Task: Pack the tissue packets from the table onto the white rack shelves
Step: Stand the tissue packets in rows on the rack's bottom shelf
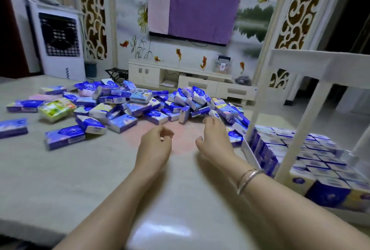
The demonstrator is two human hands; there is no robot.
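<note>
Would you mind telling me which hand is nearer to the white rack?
The right. The right hand reaches over the table just left of the white rack, close to its front post. The left hand hovers farther left, beyond the right hand.

Both forearms bare, stretched forward side by side, hands apart. Left hand (155, 142) palm down, wrist bent slightly, fingers loosely curled under, thumb near fingertips, holding nothing. Right hand (215, 136) reaches further forward, fingers (212, 120) relaxed and slightly bent, thumb spread out toward left; whether fingertips touch anything cannot be told. Thin bangles (247, 180) circle right wrist. Left wrist bare. Both hands somewhat blurred.
</note>
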